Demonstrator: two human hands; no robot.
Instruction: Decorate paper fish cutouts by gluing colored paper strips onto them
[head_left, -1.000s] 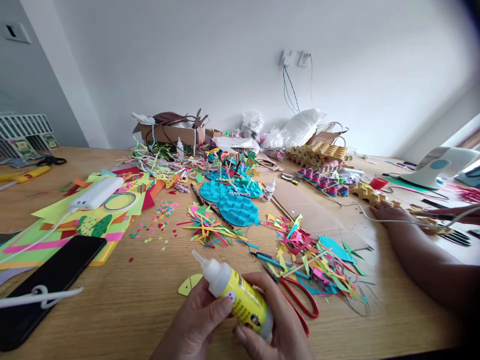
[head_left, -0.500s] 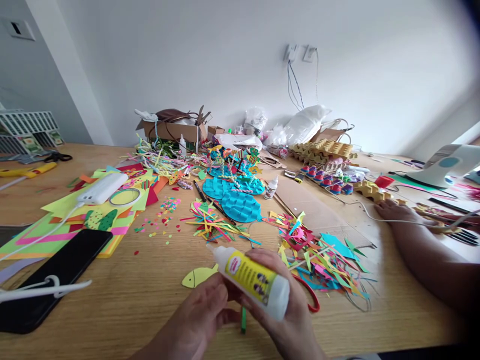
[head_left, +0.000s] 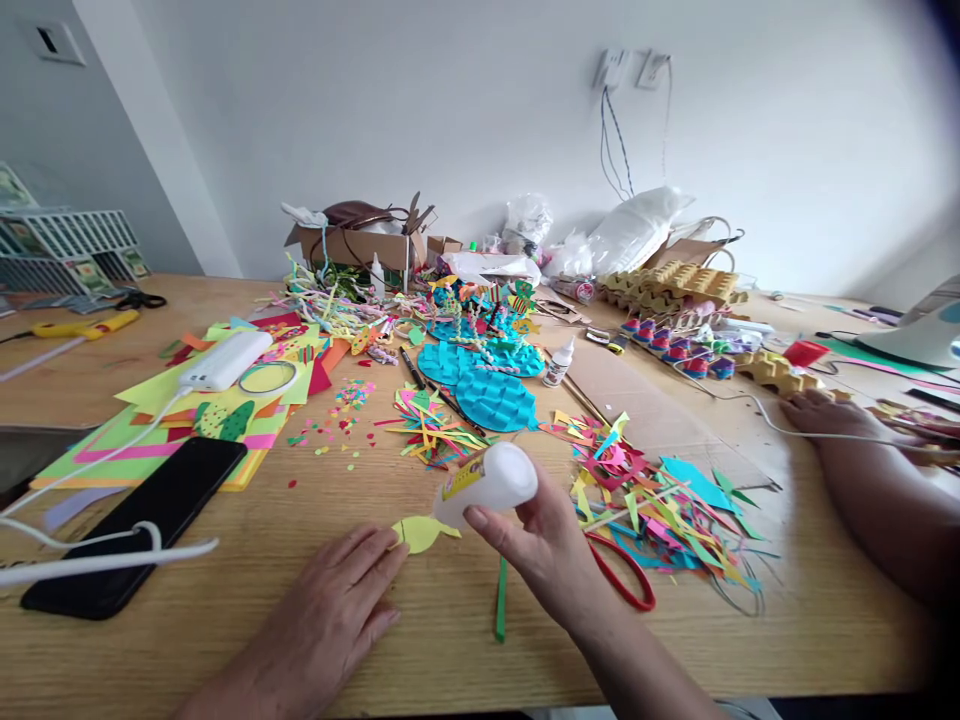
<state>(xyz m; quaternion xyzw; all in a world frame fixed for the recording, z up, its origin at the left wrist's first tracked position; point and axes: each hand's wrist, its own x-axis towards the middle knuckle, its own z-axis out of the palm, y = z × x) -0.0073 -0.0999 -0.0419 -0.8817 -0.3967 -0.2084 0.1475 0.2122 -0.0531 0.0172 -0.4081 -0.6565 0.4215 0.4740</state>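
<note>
My right hand (head_left: pixel 546 553) grips a white glue bottle (head_left: pixel 486 484) with a yellow label, tipped down so its nozzle points at a yellow paper fish (head_left: pixel 420 532) on the wooden table (head_left: pixel 247 580). My left hand (head_left: pixel 334 608) lies flat on the table, fingers stretched out, its fingertips touching the fish's left edge. A green paper strip (head_left: pixel 500 600) lies between my hands. Red-handled scissors (head_left: pixel 622 575) rest just right of my right hand.
A black phone (head_left: pixel 142 522) with a white cable lies at left beside coloured paper sheets (head_left: pixel 180 430) and a white power bank (head_left: pixel 225 360). Paper scraps (head_left: pixel 652 500), blue scaled shapes (head_left: pixel 491 395) and egg cartons (head_left: pixel 675 285) crowd the middle and back. Another person's arm (head_left: pixel 870 490) rests at right.
My left hand let go of the bottle and went flat onto the table by the fish. My right hand tipped the bottle nozzle-down over the fish.
</note>
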